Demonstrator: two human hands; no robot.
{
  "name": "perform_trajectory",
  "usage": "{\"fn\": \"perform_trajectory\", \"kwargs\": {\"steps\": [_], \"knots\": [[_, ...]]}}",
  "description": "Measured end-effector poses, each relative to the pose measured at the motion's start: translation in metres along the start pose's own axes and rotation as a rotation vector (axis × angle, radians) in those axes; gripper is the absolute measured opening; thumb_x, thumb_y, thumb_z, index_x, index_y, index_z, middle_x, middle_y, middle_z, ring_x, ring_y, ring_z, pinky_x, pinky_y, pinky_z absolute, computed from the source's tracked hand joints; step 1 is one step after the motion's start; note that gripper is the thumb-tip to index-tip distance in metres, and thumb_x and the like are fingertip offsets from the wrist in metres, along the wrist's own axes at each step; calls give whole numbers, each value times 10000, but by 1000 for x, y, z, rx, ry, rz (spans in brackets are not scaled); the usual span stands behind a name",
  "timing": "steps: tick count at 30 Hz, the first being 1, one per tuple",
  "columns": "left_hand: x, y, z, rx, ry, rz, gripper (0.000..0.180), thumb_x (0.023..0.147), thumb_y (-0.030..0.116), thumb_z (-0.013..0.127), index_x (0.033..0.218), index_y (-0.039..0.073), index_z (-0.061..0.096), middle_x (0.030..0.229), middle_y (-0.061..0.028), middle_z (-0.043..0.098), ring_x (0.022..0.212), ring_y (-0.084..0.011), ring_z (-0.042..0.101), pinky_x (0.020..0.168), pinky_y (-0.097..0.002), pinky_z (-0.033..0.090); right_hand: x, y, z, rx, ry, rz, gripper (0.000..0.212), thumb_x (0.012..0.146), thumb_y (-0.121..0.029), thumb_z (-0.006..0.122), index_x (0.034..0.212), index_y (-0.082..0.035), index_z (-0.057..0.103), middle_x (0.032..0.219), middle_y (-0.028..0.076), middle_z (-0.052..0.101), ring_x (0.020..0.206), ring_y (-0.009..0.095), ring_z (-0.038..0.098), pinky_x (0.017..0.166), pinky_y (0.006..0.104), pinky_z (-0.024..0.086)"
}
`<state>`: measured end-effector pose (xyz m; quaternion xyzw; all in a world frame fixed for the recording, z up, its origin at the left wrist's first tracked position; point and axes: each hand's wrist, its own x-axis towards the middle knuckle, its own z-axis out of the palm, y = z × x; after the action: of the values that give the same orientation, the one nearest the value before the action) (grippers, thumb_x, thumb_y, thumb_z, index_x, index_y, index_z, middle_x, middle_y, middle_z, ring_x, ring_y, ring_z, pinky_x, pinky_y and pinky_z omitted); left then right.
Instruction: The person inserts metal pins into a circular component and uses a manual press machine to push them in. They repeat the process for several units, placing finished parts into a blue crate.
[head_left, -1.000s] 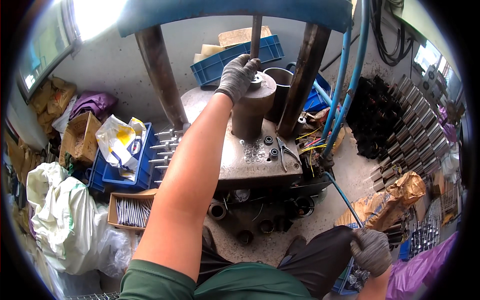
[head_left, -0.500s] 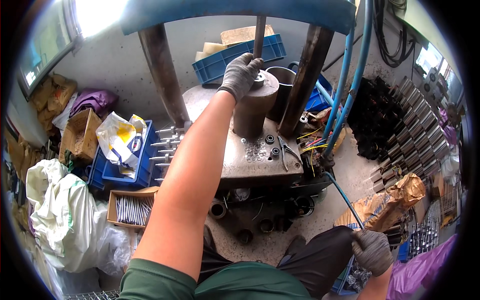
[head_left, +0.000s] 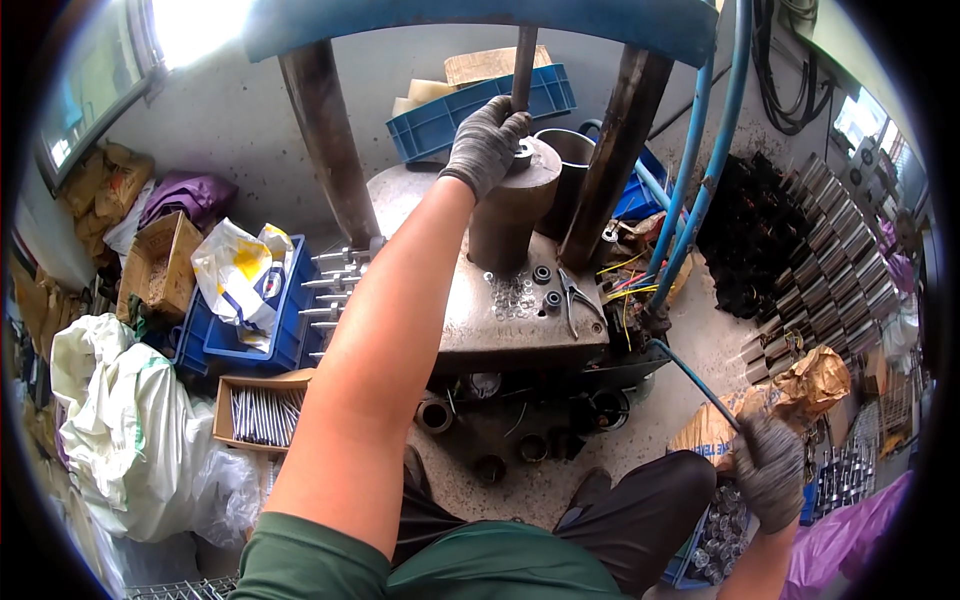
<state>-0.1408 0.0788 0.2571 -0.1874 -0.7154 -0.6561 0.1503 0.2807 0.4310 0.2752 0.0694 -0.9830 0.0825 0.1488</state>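
Blue crate (head_left: pixel 683 577) of metal parts (head_left: pixel 718 545), right hand (head_left: pixel 768 472) gripping rod (head_left: pixel 695 381)

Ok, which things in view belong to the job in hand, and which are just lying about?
In use, as it looks:
upright rod, left hand at it
metal cylinder below
lever, in the right hand
perhaps pliers

Lying about, apparently:
white sack
brown paper package
purple bag by the window

A white-and-yellow bag (head_left: pixel 232 272) lies in a blue crate (head_left: pixel 290 320) beside a cardboard box (head_left: pixel 183 262).
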Motion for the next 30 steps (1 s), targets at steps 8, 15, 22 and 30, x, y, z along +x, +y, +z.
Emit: {"fn": "perform_trajectory", "kwargs": {"steps": [8, 15, 22, 30], "knots": [[-4, 5, 0, 26, -12, -7, 263, 1057, 195, 620, 1267, 45, 667, 917, -12, 672, 828, -90, 601, 788, -243, 513, 147, 32, -20, 124, 445, -77, 229, 991, -75, 670, 1174, 59, 698, 1033, 160, 719, 933, 243, 709, 858, 332, 568], [-4, 6, 0, -37, -15, -27, 280, 1039, 185, 650, 1272, 31, 648, 1028, -37, 707, 900, -111, 626, 841, -276, 524, 201, 44, -20, 68, 418, -21, 253, 977, -189, 709, 1110, 26, 731, 990, 171, 754, 898, 273, 747, 825, 361, 585], [-24, 16, 0, -272, -30, 1, 282, 992, 69, 720, 1263, 37, 649, 990, 8, 661, 826, -74, 583, 771, -232, 518, 194, 40, -24, -104, 460, -39, 245, 965, -252, 697, 1051, -25, 737, 938, 176, 714, 867, 357, 710, 792, 432, 565], [-168, 25, 12, -177, -69, 484, 437, 1061, 309, 654, 1411, 58, 577, 1119, -22, 636, 1039, -120, 587, 973, -280, 473, 131, 23, -25, -93, 439, -203, 171, 911, -127, 713, 1005, 14, 687, 894, 179, 696, 831, 372, 683, 759, 446, 554]]}}
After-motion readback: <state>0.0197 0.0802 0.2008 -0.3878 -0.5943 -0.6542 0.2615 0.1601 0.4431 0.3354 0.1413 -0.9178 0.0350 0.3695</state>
